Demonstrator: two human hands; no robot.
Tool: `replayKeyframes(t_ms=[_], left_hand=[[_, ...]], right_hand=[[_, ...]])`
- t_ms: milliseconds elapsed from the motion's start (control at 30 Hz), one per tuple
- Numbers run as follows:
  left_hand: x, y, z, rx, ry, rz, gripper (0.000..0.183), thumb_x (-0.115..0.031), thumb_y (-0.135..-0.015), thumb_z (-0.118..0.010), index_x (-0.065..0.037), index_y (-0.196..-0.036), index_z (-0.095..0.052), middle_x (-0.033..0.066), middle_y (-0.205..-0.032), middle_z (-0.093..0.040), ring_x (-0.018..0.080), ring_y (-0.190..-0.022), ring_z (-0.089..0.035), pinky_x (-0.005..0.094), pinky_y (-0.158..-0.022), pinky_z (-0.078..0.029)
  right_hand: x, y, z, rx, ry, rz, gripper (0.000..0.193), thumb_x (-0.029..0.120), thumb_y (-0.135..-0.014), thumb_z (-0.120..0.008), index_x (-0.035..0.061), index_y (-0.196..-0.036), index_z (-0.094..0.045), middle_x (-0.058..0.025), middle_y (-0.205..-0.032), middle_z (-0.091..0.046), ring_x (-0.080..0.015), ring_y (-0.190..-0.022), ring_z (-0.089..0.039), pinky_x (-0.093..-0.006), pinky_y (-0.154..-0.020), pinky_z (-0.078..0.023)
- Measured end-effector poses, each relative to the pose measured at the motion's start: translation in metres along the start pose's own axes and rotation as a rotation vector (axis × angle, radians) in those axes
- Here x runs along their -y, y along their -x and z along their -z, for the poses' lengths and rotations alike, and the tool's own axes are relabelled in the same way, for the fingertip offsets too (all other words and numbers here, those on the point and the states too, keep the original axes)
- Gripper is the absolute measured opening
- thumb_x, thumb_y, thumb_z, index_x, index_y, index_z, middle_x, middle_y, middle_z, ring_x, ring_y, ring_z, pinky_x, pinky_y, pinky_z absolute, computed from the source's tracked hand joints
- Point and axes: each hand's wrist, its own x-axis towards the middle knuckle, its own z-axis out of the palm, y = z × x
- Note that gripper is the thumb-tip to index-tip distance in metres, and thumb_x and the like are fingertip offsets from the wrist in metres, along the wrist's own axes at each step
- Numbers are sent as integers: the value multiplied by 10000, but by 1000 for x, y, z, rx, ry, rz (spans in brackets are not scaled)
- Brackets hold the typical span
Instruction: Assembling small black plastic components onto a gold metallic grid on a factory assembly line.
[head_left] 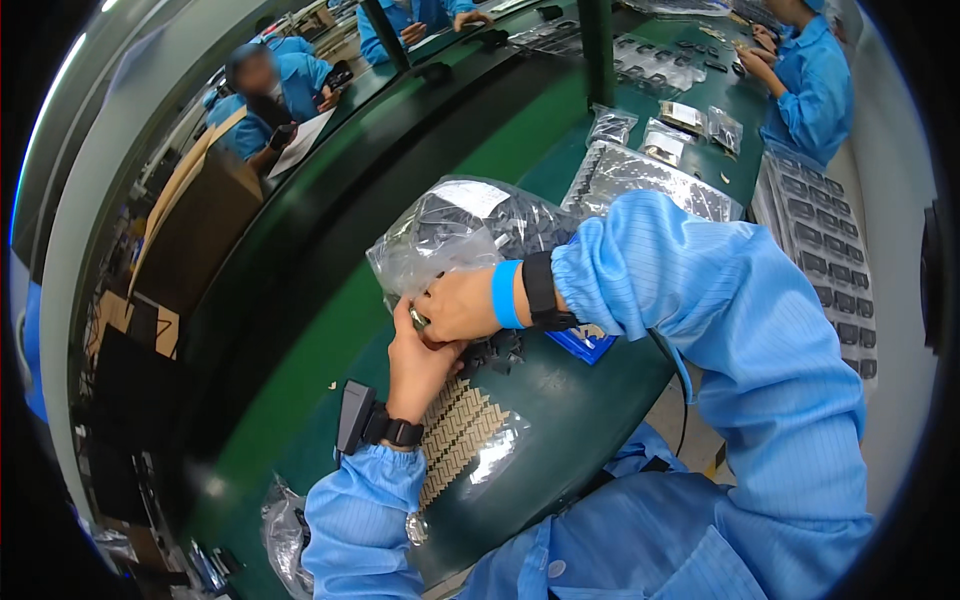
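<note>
My left hand [418, 370] and my right hand [458, 305] meet over the green table, fingers closed and overlapping. A small shiny piece [418, 319] shows between them; what else the fingers hold is hidden. Just beyond, a large clear plastic bag [450, 225] full of small dark parts lies with its crumpled near end against my right hand. Small black parts [500, 352] are scattered beside the hands. Under my left wrist a sheet of tan, interlocking strips [462, 435] rests on clear film.
A blue tray [585, 345] sits below my right sleeve. Clear trays [660, 185] and small bags [665, 140] lie farther along the table [560, 410]. Another bag [285, 535] is by my left forearm. Green posts [597, 55] rise at the back; co-workers [815, 85] sit around.
</note>
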Motion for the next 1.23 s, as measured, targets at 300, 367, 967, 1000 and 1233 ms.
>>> replayKeyframes(t_ms=[300, 367, 967, 1000, 1233], left_hand=[[-10, 3, 5, 73, 103, 194, 863, 102, -679, -603, -87, -1329, -67, 133, -781, -581, 168, -476, -572, 250, -386, -467], [-7, 8, 8, 156, 358, 256, 847, 137, -689, -571, -124, -1331, -85, 125, -839, -570, 167, -528, -582, 256, -444, -503], [24, 45, 2, 188, 618, 251, 846, 185, -650, -472, -58, -1358, -79, 126, -908, -563, 153, -811, -577, 229, -661, -476], [22, 48, 0, 200, 582, 255, 859, 183, -660, -479, -71, -1361, -51, 132, -913, -558, 161, -809, -581, 233, -661, -479], [23, 65, -11, 270, 475, 192, 834, 123, -751, -487, -127, -1371, 11, 258, -1235, -360, 253, -1017, -518, 292, -799, -458]], right_hand=[[2, 2, 11, -55, 72, 58, 149, 171, -718, -527, 58, -794, -587, -115, -874, -532, -256, -782, -577, -340, -618, -494], [1, 5, 16, -90, -111, 38, 161, 158, -715, -532, 49, -828, -571, -111, -883, -511, -268, -795, -563, -347, -633, -486], [50, 30, 17, -303, -185, 201, 130, 151, -684, -537, 36, -744, -544, -95, -859, -512, -218, -715, -539, -316, -538, -489], [53, 34, 10, -206, -150, 165, 123, 155, -688, -534, 39, -724, -554, -94, -862, -517, -220, -713, -545, -314, -539, -489], [61, 47, 1, 34, -136, -28, 153, 165, -669, -550, 57, -774, -578, -75, -796, -483, -219, -717, -551, -311, -568, -487]])
